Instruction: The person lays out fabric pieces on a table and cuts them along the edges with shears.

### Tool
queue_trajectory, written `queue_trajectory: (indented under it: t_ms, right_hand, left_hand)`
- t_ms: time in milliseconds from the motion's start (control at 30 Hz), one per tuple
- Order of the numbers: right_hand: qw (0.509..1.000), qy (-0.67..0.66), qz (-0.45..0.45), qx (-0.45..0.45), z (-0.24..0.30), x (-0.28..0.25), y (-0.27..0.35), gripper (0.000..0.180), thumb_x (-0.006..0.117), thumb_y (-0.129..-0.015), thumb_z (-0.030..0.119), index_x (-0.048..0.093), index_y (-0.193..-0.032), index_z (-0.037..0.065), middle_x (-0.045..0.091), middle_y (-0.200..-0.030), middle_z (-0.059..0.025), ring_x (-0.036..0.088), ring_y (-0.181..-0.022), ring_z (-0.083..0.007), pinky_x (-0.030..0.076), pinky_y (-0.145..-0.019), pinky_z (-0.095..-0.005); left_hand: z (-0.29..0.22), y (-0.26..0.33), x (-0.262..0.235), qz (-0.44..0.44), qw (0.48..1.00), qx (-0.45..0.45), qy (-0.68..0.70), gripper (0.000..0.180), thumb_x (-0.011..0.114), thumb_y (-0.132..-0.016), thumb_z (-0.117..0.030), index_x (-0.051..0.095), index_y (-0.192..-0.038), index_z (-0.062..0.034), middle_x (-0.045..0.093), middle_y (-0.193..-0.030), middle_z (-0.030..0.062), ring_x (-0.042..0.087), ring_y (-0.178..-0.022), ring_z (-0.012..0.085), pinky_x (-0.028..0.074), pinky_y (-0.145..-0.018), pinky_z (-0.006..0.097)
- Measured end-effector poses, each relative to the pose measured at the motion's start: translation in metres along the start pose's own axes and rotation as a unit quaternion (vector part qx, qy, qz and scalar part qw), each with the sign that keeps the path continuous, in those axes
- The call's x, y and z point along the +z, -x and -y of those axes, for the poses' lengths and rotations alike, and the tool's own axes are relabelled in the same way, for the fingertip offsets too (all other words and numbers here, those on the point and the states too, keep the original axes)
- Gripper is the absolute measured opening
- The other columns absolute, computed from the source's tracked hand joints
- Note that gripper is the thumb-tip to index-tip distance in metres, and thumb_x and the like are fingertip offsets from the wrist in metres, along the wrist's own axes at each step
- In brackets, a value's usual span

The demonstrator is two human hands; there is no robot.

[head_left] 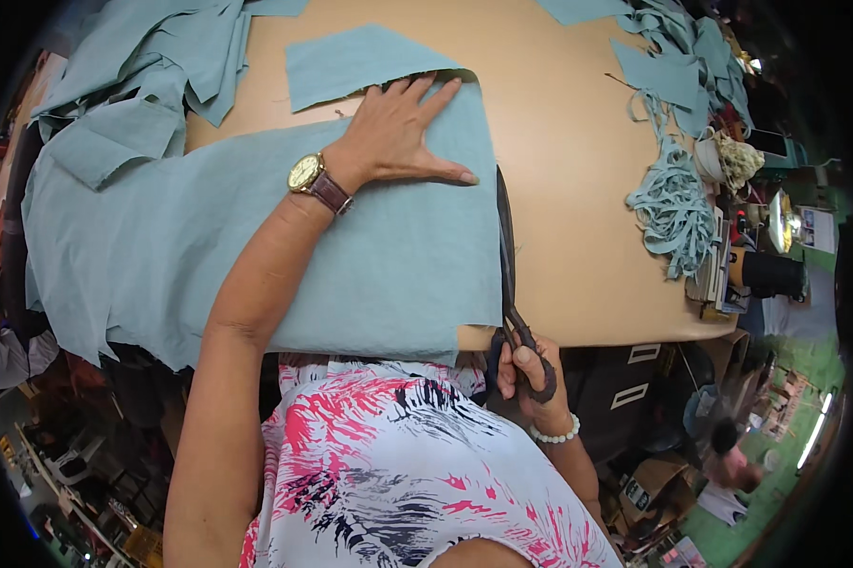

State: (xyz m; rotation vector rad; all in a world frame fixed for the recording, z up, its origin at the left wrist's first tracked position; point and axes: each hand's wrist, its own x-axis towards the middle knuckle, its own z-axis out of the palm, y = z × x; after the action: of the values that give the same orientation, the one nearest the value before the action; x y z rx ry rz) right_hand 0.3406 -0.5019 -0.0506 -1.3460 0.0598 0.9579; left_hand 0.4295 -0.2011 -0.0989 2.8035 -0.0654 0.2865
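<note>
The right hand point(538, 374), at the near edge of the table point(578, 237), is closed around the handles of the scissors point(509, 284). The blades lie along the right edge of the teal fabric point(389, 256), spread on the table. Farther out, the left hand point(393, 133) rests on the fabric, fingers spread, gripping nothing.

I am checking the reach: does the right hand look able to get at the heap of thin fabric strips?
Probably yes, with a stretch: bare tabletop lies between the right hand and the strips. However, it holds scissors, which it may have to release first.
</note>
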Motion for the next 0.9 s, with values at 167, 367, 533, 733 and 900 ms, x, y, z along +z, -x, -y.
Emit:
queue_trajectory:
  t_ms: [167,367,533,733,900]
  right_hand:
    - [1.000,-0.011,-0.004,0.015,0.0018,0.0022,-0.0021,0.032,0.061,-0.081,0.029,0.048,-0.069,0.003,0.046,-0.055,-0.0022,0.044,-0.043,-0.0085,0.035,-0.041,-0.0210]
    - [1.000,-0.008,-0.003,0.017,0.0020,0.0014,0.0001,0.029,0.061,-0.083,0.025,0.049,-0.070,0.002,0.045,-0.054,-0.0016,0.043,-0.043,-0.0073,0.033,-0.040,-0.0202]
    - [0.999,0.001,-0.013,0.030,0.0044,0.0008,0.0010,0.025,0.063,-0.082,0.022,0.052,-0.073,0.001,0.046,-0.053,-0.0004,0.042,-0.041,-0.0056,0.032,-0.038,-0.0193]
    - [0.999,0.022,-0.015,0.041,0.0066,-0.0019,0.0006,0.022,0.064,-0.081,0.020,0.054,-0.076,0.000,0.046,-0.049,0.0015,0.041,-0.037,-0.0049,0.031,-0.037,-0.0188]
    - [0.992,0.100,-0.014,0.072,0.0092,-0.0033,0.0009,0.023,0.064,-0.081,0.020,0.053,-0.075,0.000,0.048,-0.050,-0.0002,0.043,-0.038,-0.0055,0.033,-0.037,-0.0188]
  left_hand:
    - [0.0010,0.0005,0.0004,-0.006,1.000,0.004,-0.003,0.107,0.059,-0.057,-0.076,0.033,-0.136,-0.0086,0.041,-0.129,0.0235,0.042,-0.117,0.0363,0.036,-0.088,0.047]
    - [0.0011,0.0000,0.0000,-0.002,1.000,0.005,-0.001,0.107,0.059,-0.056,-0.076,0.034,-0.135,-0.0077,0.041,-0.129,0.0234,0.042,-0.117,0.0362,0.036,-0.088,0.047]
    - [0.0028,0.0009,0.0014,-0.014,1.000,0.011,-0.004,0.107,0.059,-0.056,-0.076,0.035,-0.135,-0.0076,0.042,-0.128,0.0233,0.042,-0.117,0.0363,0.036,-0.087,0.046]
    - [0.0028,0.0000,0.0040,-0.016,1.000,0.006,-0.009,0.110,0.057,-0.053,-0.080,0.039,-0.132,-0.0058,0.044,-0.127,0.0202,0.042,-0.117,0.0348,0.037,-0.088,0.045]
    - [0.0030,0.0004,0.0027,-0.006,1.000,0.007,-0.002,0.108,0.060,-0.055,-0.076,0.034,-0.136,-0.0084,0.042,-0.129,0.0215,0.042,-0.116,0.0351,0.036,-0.087,0.045]
